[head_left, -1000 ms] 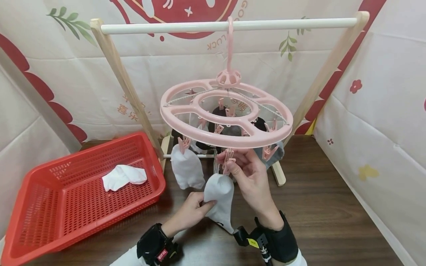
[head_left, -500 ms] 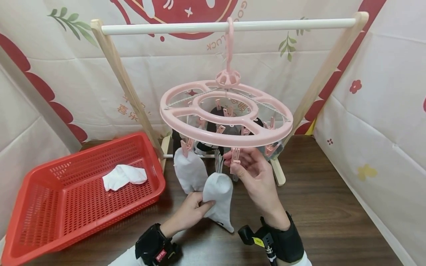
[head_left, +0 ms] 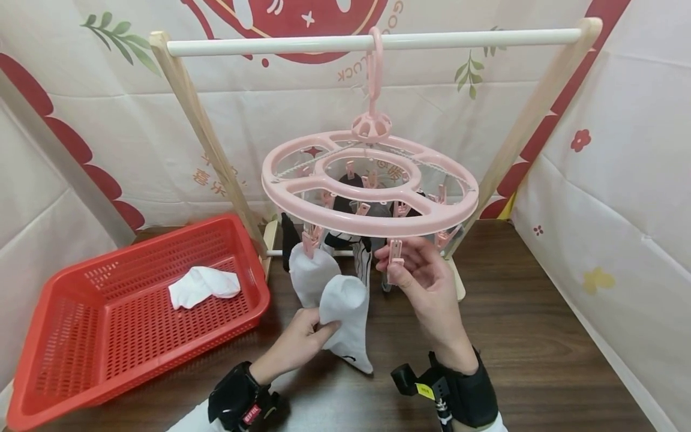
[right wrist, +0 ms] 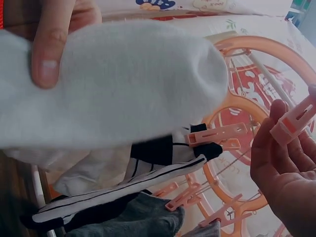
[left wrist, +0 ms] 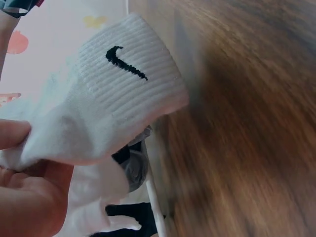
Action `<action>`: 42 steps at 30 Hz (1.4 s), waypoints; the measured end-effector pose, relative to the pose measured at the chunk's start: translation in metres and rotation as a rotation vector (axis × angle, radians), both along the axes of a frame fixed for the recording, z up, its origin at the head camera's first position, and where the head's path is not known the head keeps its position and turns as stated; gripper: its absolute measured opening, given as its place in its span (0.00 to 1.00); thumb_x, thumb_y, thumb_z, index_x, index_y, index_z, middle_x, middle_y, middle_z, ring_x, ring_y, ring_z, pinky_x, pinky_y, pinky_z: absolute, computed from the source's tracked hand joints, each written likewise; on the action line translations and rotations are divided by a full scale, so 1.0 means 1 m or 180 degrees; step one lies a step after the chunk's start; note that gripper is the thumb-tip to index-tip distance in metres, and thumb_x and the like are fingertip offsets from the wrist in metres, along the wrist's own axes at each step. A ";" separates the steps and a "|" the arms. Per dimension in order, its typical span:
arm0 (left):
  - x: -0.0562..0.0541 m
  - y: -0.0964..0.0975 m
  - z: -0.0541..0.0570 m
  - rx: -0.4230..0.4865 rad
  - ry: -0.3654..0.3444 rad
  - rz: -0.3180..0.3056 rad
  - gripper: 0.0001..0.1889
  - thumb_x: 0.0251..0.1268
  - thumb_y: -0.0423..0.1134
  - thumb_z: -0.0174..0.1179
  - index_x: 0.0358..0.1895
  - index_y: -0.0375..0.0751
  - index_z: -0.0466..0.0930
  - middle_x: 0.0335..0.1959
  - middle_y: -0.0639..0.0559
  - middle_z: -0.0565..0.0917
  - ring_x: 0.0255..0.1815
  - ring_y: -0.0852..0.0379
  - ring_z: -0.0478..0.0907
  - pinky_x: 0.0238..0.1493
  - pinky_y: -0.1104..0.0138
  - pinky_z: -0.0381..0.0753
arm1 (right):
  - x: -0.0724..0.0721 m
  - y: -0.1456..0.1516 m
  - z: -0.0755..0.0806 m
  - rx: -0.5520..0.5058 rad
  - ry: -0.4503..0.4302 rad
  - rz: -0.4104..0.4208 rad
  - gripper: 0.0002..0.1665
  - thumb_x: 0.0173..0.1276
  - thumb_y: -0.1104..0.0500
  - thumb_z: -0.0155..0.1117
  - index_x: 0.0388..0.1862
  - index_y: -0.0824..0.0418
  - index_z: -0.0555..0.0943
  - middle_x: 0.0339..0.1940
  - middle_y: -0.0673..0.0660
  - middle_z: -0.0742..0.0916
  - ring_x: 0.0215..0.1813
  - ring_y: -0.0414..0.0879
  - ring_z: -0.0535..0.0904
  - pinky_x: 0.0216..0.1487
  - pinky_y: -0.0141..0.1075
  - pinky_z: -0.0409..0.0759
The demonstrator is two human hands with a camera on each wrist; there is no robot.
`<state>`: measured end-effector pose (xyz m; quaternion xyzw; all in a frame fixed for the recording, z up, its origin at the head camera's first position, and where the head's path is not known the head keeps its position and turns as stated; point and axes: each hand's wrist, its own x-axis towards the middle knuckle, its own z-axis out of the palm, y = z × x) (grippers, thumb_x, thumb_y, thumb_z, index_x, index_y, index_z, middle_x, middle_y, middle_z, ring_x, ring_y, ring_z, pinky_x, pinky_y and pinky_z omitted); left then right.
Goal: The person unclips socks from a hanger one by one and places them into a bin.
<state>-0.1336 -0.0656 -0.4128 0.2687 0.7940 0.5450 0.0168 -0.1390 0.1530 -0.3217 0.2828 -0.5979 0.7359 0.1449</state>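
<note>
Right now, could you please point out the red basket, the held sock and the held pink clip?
Red basket (head_left: 141, 327), head view: perforated floor.
Held sock (left wrist: 86, 116), left wrist view: smooth part beside cuff.
Held pink clip (right wrist: 290, 128), right wrist view: body.

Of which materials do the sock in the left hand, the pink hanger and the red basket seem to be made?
Held white sock: matte knit, perhaps cotton; its cuff shows ribbing.
Pink clip hanger: likely plastic, with glossy highlights and smooth rounded edges.
Red basket: likely plastic, slightly shiny, with regular holes.
</note>
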 end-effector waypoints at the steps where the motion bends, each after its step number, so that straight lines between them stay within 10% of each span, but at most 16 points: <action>1: 0.001 -0.002 0.001 0.0004 0.0017 0.0005 0.08 0.67 0.31 0.58 0.44 0.32 0.83 0.41 0.46 0.85 0.41 0.59 0.79 0.40 0.66 0.78 | 0.000 0.000 0.000 -0.0021 -0.0003 0.0009 0.20 0.67 0.77 0.52 0.55 0.65 0.73 0.46 0.62 0.83 0.45 0.48 0.82 0.47 0.35 0.79; 27: 0.020 -0.057 0.029 0.0001 0.0670 0.0361 0.09 0.61 0.21 0.57 0.42 0.32 0.83 0.39 0.44 0.85 0.39 0.64 0.79 0.35 0.65 0.80 | 0.001 0.018 0.008 -0.0341 0.0158 0.0301 0.19 0.70 0.75 0.47 0.60 0.75 0.68 0.47 0.67 0.83 0.48 0.54 0.82 0.52 0.41 0.78; 42: 0.021 -0.075 0.046 0.0090 0.0854 0.0422 0.19 0.56 0.17 0.56 0.49 0.35 0.81 0.39 0.52 0.85 0.39 0.63 0.79 0.37 0.68 0.78 | -0.001 0.018 -0.012 0.0129 0.0080 0.0314 0.17 0.68 0.76 0.51 0.55 0.72 0.71 0.47 0.64 0.84 0.48 0.52 0.82 0.49 0.42 0.79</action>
